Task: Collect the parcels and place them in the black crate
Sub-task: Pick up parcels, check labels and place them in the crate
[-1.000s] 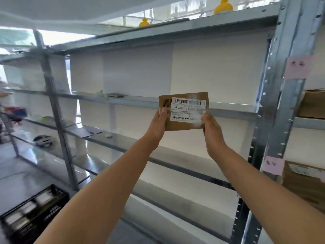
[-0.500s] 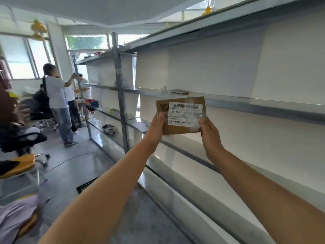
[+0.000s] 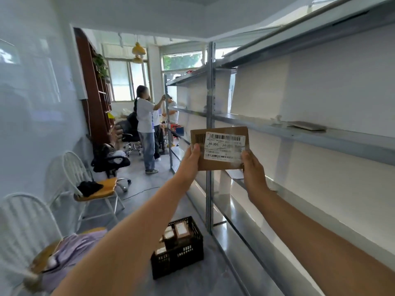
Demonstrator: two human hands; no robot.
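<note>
I hold a flat brown cardboard parcel (image 3: 220,147) with a white barcode label up at chest height, label facing me. My left hand (image 3: 189,163) grips its lower left corner and my right hand (image 3: 253,169) grips its lower right corner. Below, on the grey floor beside the shelf post, stands the black crate (image 3: 178,256) with several brown parcels inside; my left forearm covers its left part.
Metal shelving (image 3: 299,133) runs along the right, with a flat grey item (image 3: 306,125) on one shelf. White chairs (image 3: 85,184) stand along the left wall. People (image 3: 146,129) stand at the far end of the aisle by office chairs.
My view has swung left from the shelf bays to the aisle. The parcel stays held in both hands in front of me. The black crate has come back into view below.
</note>
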